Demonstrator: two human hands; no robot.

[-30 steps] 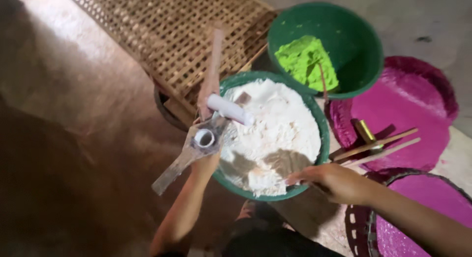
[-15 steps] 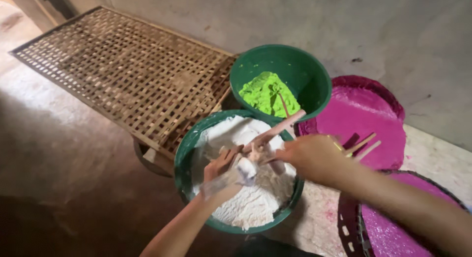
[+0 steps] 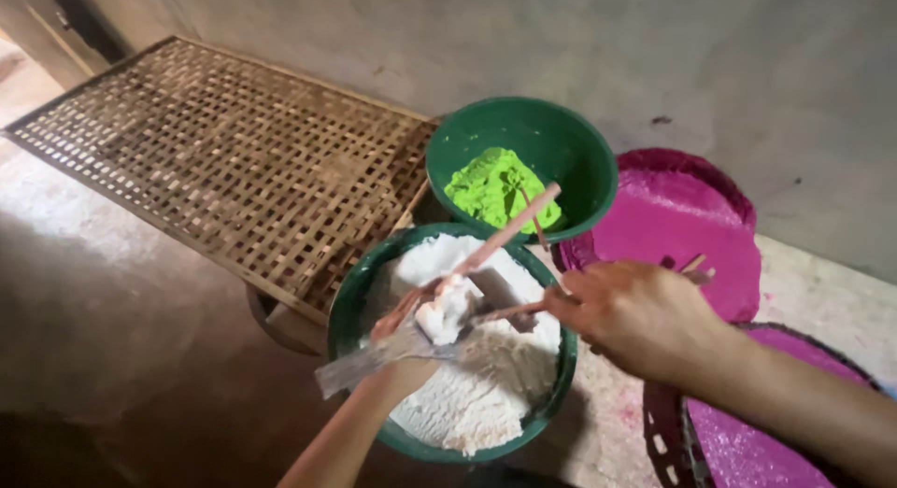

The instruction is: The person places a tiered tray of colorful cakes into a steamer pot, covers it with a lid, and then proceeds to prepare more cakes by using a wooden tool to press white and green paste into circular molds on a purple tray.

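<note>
Scooping white dough: the left hand grips a flat wooden paddle, a white lump just above its fingers; the right hand pinches a stick against it over the green basin. Scraping calls for steadiness.

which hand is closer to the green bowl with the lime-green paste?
Right. The right hand sits just below the green bowl, near its lower rim, holding a thin stick. The left hand is lower and further left, over the white-paste bowl, holding a flat scraper.
</note>
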